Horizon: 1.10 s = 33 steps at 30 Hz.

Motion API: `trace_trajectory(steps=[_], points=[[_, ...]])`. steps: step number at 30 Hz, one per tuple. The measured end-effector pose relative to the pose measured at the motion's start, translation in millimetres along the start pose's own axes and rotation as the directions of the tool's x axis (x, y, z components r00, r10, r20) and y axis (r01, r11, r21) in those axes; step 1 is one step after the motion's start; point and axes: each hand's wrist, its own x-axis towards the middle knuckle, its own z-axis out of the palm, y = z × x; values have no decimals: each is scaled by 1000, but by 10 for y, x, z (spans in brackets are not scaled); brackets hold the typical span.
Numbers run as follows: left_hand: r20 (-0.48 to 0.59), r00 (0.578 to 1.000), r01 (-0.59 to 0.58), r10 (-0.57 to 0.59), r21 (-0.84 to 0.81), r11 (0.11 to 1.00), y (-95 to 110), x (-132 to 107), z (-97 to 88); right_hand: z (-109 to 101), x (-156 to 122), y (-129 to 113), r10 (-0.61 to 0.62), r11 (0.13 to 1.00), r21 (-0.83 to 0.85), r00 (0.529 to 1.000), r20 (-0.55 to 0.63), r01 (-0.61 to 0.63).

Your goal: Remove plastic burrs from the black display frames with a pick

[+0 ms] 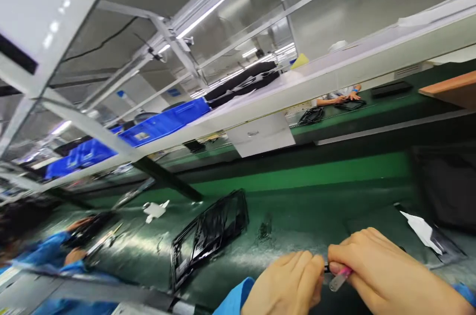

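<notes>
My left hand [288, 283] and my right hand [375, 268] meet at the bottom of the view, over the dark green belt [297, 225]. The right hand's fingers are closed on a slim tool with a pink and clear handle [339, 279]. The left hand's fingers are pinched against a small dark part [326, 268] between the two hands. A black rectangular frame [208, 235] lies on the belt to the left of my hands, untouched.
A co-worker in a blue sleeve [48, 253] works at the left. Another person's hands [338, 99] rest across the line. Blue bins [163, 124] stand on the white shelf [334, 74]. A white scrap [156, 209] and a white sheet [422, 230] lie on the belt.
</notes>
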Motion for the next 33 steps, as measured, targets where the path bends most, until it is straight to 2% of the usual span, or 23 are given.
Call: trace_trajectory(steps=[2,5,9,12,16,19,26,29,33], points=[[-2,1000,10,-10,-53,999,-27,-5,9,-143,45,-67,22,997,69,997,77,-28],[45,998,59,-53,-159,986,-70,-43,-11,-252,75,-93,27,990,130,991,134,-45],[82,993,107,-88,-268,957,-114,-86,-44,-266,63,-81,27,989,141,992,122,-45],[40,996,89,-82,-240,967,-108,-53,-58,-253,56,-78,43,988,144,990,132,-62],[94,995,58,-42,-172,983,-80,42,-76,-230,56,-68,33,992,113,991,133,-48],[41,999,8,-2,-148,989,-63,98,-74,-208,58,-51,5,995,102,990,141,-19],[35,999,-32,37,-130,991,-57,152,-96,-239,116,-13,-38,981,195,989,142,9],[63,998,4,8,-197,980,-84,103,-110,-283,120,1,-42,958,286,989,145,-1],[65,991,130,-116,-314,941,-92,-64,-114,-316,95,6,-40,946,324,989,145,-9]])
